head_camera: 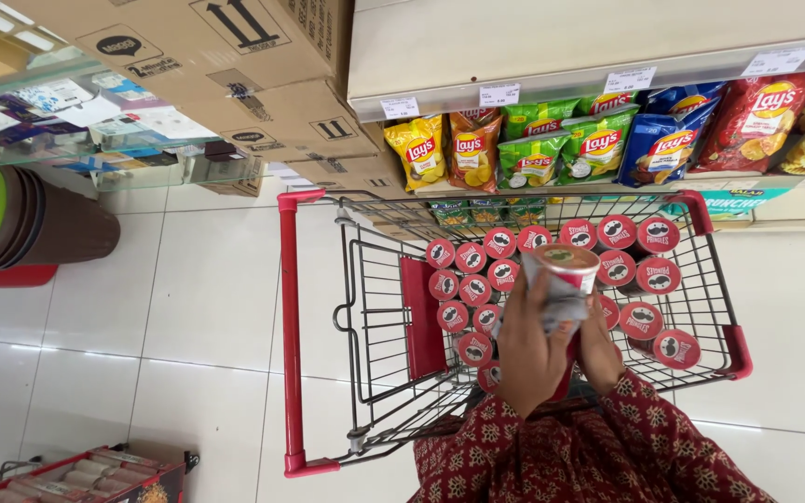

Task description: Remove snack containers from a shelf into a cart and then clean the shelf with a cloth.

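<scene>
Boxes (235, 65) of brown cardboard stand stacked far beyond the hands, to their left. Just past the hands, a shelf (598, 65) carries chip bags (533, 149). Under both hands sits a red-handled wire cart (291, 326), its basket packed with red-lidded cans (472, 289) standing upright. The left hand (528, 359) is wrapped around a can (561, 279) held above the cart, fingers closed on its side. The right hand (600, 349) presses against the same can from the other side, fingers curled.
</scene>
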